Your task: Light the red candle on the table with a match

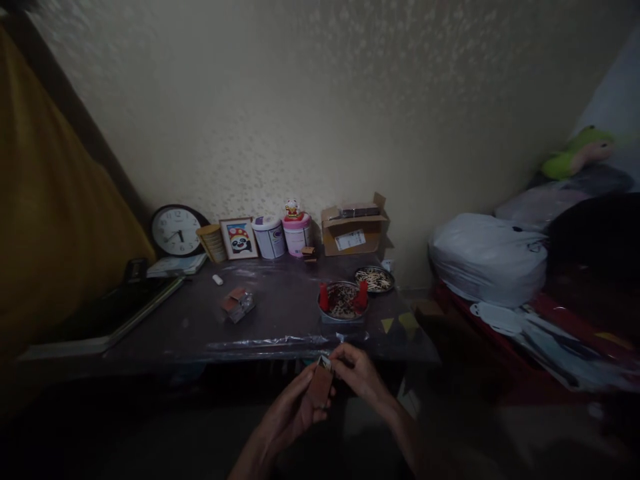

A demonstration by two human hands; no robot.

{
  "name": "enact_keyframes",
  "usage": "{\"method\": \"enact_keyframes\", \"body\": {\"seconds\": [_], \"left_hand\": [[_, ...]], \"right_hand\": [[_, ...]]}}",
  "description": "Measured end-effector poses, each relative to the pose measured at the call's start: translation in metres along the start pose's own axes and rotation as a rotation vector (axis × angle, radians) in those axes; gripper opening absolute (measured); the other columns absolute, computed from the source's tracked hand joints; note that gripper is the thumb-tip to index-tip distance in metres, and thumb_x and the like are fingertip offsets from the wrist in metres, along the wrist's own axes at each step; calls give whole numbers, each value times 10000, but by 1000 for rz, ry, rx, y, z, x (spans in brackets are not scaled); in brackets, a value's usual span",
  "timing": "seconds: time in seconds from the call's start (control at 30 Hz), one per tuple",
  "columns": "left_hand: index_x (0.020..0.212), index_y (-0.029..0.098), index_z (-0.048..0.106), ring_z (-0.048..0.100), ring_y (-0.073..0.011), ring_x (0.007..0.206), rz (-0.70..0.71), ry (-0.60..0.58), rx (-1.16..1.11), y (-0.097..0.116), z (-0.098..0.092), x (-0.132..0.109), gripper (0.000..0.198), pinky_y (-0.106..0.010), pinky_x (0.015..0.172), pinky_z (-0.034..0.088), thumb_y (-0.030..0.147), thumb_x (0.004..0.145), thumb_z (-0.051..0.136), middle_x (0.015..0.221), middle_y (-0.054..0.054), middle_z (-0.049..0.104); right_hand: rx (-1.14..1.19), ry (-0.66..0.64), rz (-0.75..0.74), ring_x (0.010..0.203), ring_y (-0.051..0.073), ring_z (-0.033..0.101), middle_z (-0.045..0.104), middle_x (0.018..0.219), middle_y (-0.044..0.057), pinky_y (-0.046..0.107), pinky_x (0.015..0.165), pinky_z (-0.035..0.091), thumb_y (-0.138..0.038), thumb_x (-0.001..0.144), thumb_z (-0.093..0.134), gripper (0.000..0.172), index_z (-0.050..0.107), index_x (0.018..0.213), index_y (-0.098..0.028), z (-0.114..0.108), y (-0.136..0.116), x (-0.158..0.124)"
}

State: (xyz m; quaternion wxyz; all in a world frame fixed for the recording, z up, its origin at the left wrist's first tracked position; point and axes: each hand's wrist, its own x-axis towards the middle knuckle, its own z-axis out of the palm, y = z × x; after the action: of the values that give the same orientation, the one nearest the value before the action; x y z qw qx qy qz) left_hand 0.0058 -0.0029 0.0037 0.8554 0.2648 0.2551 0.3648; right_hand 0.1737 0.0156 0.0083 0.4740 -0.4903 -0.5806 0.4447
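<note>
Small brown matchbox (321,383), held up off the surface.
Tilted nearly upright, pale drawer end peeking from the top, pinched between both sets of fingers just below the near edge of the surface (280,313).

Lighting: dim throughout, warm yellowish cast. Brightest area: the speckled cream wall (350,100), lit softly from above. Glare: pale streaks on the clear plastic sheet covering the dark table (280,343). Shadow: foreground below the table edge nearly black; both bare hands, left hand (293,410) and right hand (361,375), murky and low in contrast. Distortion: wide-angle bending at the edges, corners darkened. Focus: soft, grainy; the green plush toy (580,152) blurred.
</note>
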Motion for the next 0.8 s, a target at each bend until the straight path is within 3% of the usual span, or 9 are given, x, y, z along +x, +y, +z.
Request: {"method": "enact_keyframes", "body": {"seconds": [0.43,0.8], "left_hand": [[1116,113,526,613,-134,514,-48,35,-31,-1,-13,11,345,-205,457,423,272,817,456,764,-116,705],[1204,108,473,553,-114,425,-41,111,66,0,-11,13,443,-196,377,367,257,788,451,747,-106,699]], "right_hand": [[-201,-21,-135,718,133,594,615,738,-12,228,666,455,-198,780,533,70,601,772,-178,-10,-4,-2],[-507,-179,-242,757,116,579,580,847,-6,210,682,433,-162,809,511,143,639,775,-216,-9,-9,-8]]}}
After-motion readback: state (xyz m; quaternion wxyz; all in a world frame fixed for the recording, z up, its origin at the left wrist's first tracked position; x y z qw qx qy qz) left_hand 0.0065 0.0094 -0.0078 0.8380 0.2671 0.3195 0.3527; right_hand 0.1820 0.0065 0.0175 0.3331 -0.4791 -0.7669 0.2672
